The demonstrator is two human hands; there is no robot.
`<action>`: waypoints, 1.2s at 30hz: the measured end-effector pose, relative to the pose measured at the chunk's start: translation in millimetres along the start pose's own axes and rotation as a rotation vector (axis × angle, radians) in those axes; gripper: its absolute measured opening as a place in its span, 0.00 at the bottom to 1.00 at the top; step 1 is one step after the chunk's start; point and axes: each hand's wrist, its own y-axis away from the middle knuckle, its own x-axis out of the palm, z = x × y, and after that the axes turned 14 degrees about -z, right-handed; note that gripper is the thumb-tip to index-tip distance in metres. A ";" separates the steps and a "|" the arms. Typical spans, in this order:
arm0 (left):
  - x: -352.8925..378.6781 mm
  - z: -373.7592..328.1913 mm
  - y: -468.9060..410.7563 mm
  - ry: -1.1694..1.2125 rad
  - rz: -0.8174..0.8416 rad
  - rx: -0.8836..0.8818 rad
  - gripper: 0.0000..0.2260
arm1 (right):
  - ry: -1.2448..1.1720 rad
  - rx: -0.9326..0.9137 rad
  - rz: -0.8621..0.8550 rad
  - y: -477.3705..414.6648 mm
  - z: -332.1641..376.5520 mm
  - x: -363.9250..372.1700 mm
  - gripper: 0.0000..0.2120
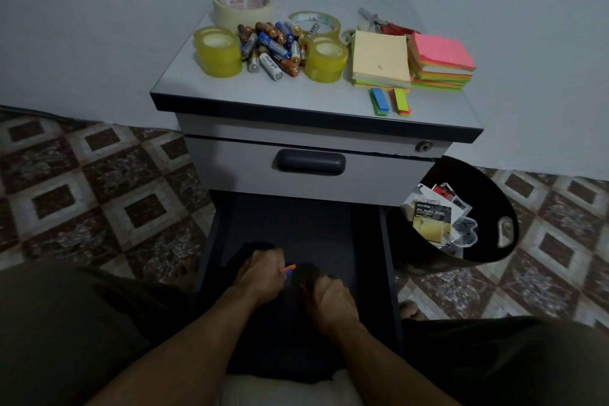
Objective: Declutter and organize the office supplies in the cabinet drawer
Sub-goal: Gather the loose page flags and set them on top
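Both hands are down inside the pulled-out bottom drawer [296, 221], close together. The left hand [260, 275] is curled into a loose fist, and a small orange-tipped thing [288, 268] is pinched in it, poking out toward the right hand [331, 298]. It's too small to say what it is. The right hand's fingers are curled too, but whether anything is gripped can't be told, it's all just dark down there. Some dark shape is seen just past the left hand's knuckles, not clear enough to name.

To the right of the hands, beside the drawer, a black bin [487, 188] is tipped toward the camera. An alkaline battery pack card [431, 212] and bits of clear plastic packaging are seen in it.

Straight ahead of the hands, the upper drawer is shut. A dark handle [310, 161] is set in its front, with a lock [423, 146] off to the right.

Further up, the counter [296, 92] is loaded. A heap of loose batteries [273, 46] is flanked by two stacks of yellow tape rolls, one left [219, 51] and one right [326, 58]. Behind those a masking tape roll [242, 6] and a clear tape roll [314, 21] are parked. Right of the tapes, a pale yellow sticky note pad [380, 56] is laid touching a pink-topped stack [441, 58]. Two strips of page flags, blue [379, 101] and yellow-green [401, 101], are lined up in front of them. Something metal and red [379, 21] is tucked behind the notes, too blurry to name.
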 end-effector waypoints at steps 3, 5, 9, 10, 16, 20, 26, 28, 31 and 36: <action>1.4 1.3 3.2 0.024 0.007 -0.034 0.05 | 0.025 -0.016 -0.020 1.0 3.3 -2.3 0.21; 1.4 0.9 5.8 0.028 -0.003 -0.063 0.03 | 0.022 -0.014 -0.004 0.7 3.7 -1.2 0.20; 1.6 1.8 7.8 0.093 -0.032 -0.124 0.07 | -0.020 -0.024 0.004 2.0 7.2 -8.2 0.19; 0.7 1.4 8.6 0.116 -0.035 -0.137 0.08 | -0.038 -0.019 -0.003 2.1 6.5 -9.7 0.19; 4.6 3.5 8.7 0.254 -0.038 -0.208 0.07 | -0.252 0.175 -0.025 -6.4 -5.9 -20.9 0.16; 6.1 2.1 7.1 0.264 -0.052 -0.236 0.05 | -0.258 0.144 0.006 -9.3 -8.4 -24.6 0.17; 7.2 6.5 3.4 0.318 -0.112 -0.308 0.10 | -0.159 -0.035 0.000 -0.7 4.6 -9.7 0.18; 6.0 6.7 3.8 0.318 -0.104 -0.329 0.06 | -0.138 -0.054 -0.023 1.8 9.6 -10.3 0.19; 8.2 9.2 3.3 0.319 -0.118 -0.327 0.05 | -0.051 -0.077 -0.023 0.2 12.4 -8.0 0.17; 8.9 10.9 2.3 0.317 -0.102 -0.321 0.07 | 0.159 -0.150 0.051 -0.3 13.4 -1.2 0.21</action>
